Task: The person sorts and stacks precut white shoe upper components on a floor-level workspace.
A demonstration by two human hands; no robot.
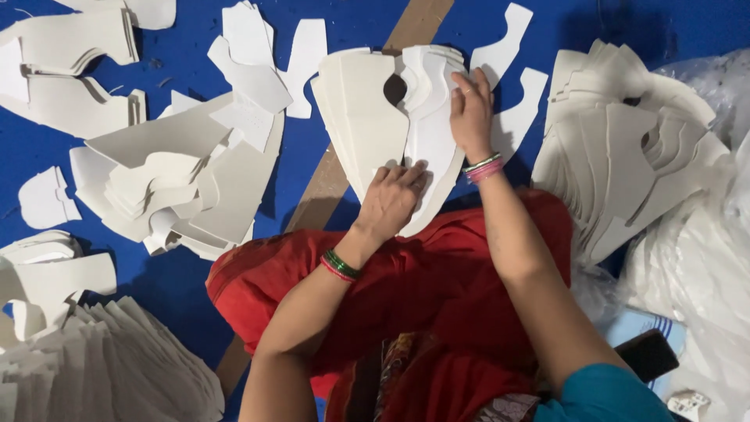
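So the fanned stack (pixel 391 117) of white cut pieces is spread out right in front of the knees, on the blue floor (pixel 312 172) and partly over a brown strip (pixel 328 184) that runs diagonally under it. Its long axis is pointed roughly away from the body, narrow end toward the lap, wide end fanned out at the top. The left hand (pixel 391 199) is laid flat on the near, narrow end, fingers spread and pressed down, nothing pinched as far as can be seen. The right hand (pixel 471 113) is set on the right edge of the stack, further up, fingers mostly straight and resting on the top piece; whether an edge is actually being gripped can't be told. The stack is touched by both hands, with the left one nearer the body. A red cloth (pixel 437 281) is draped over the lap just below. Another fanned pile (pixel 625 148) is seen to the right, loose scraps (pixel 187 172) to the left, one more pile (pixel 109 367) bottom left. Crumpled clear plastic bags (pixel 703 266) are bunched at the far right; no labels can be made out.
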